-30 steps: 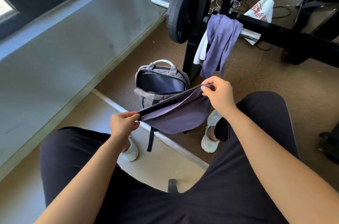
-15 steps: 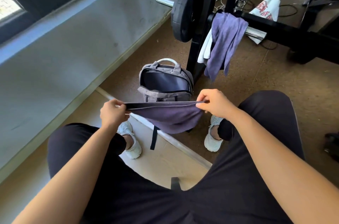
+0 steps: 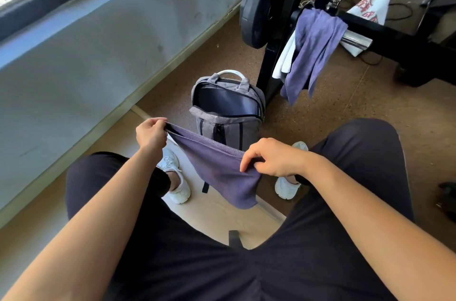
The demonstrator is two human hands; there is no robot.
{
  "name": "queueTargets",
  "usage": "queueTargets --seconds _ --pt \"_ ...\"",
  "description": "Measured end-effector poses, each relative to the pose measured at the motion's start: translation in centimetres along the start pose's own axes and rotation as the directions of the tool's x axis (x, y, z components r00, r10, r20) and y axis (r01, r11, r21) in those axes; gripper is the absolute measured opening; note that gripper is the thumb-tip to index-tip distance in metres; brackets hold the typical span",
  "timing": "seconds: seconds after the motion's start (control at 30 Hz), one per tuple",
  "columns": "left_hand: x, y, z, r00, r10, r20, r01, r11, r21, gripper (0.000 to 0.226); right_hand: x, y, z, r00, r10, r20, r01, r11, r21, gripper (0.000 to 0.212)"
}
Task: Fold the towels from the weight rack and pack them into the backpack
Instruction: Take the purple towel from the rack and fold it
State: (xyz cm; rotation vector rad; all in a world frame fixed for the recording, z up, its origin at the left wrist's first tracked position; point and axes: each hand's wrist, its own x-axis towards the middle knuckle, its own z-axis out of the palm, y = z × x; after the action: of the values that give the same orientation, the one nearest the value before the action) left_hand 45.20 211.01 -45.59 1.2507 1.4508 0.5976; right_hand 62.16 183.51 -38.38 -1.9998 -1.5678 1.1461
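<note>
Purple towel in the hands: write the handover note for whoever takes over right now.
Left hand pinches one top corner of the held purple towel; right hand pinches the other.
The towel hangs between them, apparently doubled.
Backpack stands open on the floor ahead; no towel shows inside.
A second purple towel and a white towel hang on the weight rack.
Done: one towel taken, fold started.
Left: finish folding, pack it, then fold and pack the other two.
</note>
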Motion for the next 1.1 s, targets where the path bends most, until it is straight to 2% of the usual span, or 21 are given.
queueTargets --seconds 0.1,0.17,0.23,0.33,0.43,0.5,0.6,0.67,0.77,0.87,0.93,1.0,1.1 --pt "-0.9 0.4 0.0 0.994 -0.080 0.077 0.092 0.981 -0.168 0.020 -0.3 -1.1 -0.2 0.999 0.050 -0.017 -0.043 0.951 0.306 0.041" --pt "-2.0 1.0 0.1 0.976 -0.107 0.191 0.159 0.946 -0.283 0.022 -0.5 -1.9 -0.4 0.996 0.036 -0.078 0.011 0.846 0.534 0.035" --pt "-3.1 1.6 0.4 0.940 -0.071 0.335 0.187 0.926 -0.329 0.034 -0.5 -2.3 -0.5 0.989 0.022 -0.147 0.086 0.718 0.690 0.031" --pt "-6.2 2.5 0.8 0.881 0.055 0.469 0.077 0.963 -0.256 0.039 -0.2 -2.9 -0.7 0.979 0.010 -0.205 0.169 0.531 0.830 0.037" --pt "-10.2 2.9 0.4 0.833 0.181 0.524 -0.094 0.978 -0.188 0.028 -0.1 -2.8 -0.8 0.972 0.004 -0.233 0.207 0.447 0.870 0.056" --pt "-12.1 2.5 -0.1 0.751 0.242 0.614 -0.135 0.967 -0.216 0.032 0.0 -2.7 -0.6 0.961 0.018 -0.276 0.236 0.469 0.851 0.058" --pt "-13.4 1.4 -0.1 0.579 0.318 0.751 -0.261 0.945 -0.198 0.038 0.2 -2.7 -0.1 0.919 0.047 -0.391 0.295 0.577 0.762 0.050" --pt "-13.6 0.7 0.5 0.545 0.335 0.769 -0.391 0.913 -0.121 0.033 0.3 -2.8 0.1 0.883 0.080 -0.463 0.313 0.634 0.707 0.044" --pt "-13.1 -0.4 1.9 0.562 0.397 0.726 -0.581 0.814 0.004 0.011 0.2 -2.8 0.0 0.814 0.132 -0.566 0.315 0.718 0.621 0.030" --pt "-11.8 -1.4 2.6 0.581 0.375 0.722 -0.679 0.713 0.175 0.010 0.0 -2.8 -0.4 0.705 0.195 -0.683 0.309 0.782 0.541 0.017" --pt "-10.6 -2.2 2.4 0.594 0.287 0.752 -0.701 0.643 0.309 0.006 -0.1 -2.4 -0.8 0.600 0.236 -0.765 0.275 0.837 0.473 0.011" --pt "-9.5 -3.1 2.2 0.620 0.211 0.755 -0.701 0.582 0.413 0.006 -0.1 -1.4 -1.4 0.466 0.256 -0.847 0.186 0.907 0.377 0.006" --pt "-8.5 -4.0 2.1 0.694 0.200 0.692 -0.660 0.562 0.499 0.023 0.1 0.3 -2.2 0.301 0.237 -0.924 0.043 0.964 0.261 0.010"
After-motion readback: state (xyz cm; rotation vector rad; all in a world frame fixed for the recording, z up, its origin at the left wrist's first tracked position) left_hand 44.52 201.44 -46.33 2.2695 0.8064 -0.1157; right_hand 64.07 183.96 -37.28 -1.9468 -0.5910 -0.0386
